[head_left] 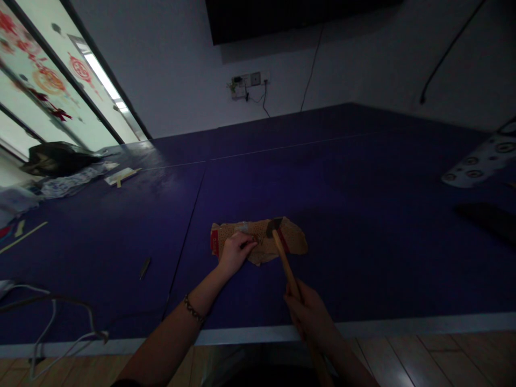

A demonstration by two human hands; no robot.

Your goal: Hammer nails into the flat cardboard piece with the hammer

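Observation:
A flattened, torn piece of brown cardboard (296, 239) with red patches lies on the blue table. My left hand (236, 252) rests on its left half, thumb and index finger pinched together over small dark bits; what is between the fingertips is too small to make out. My right hand (308, 309) is wrapped round the wooden handle of a hammer (285, 260). The dark hammer head is at the cardboard's right half, to the right of my left fingertips; whether it touches the cardboard is unclear.
On the blue table (250, 188), a small dark tool (145, 267) lies left of the seam. White cables (52, 317) loop over the front left edge. Plastic bags (72, 181) sit far left. A patterned white cylinder (475, 164) and a black object (489, 220) are at the right.

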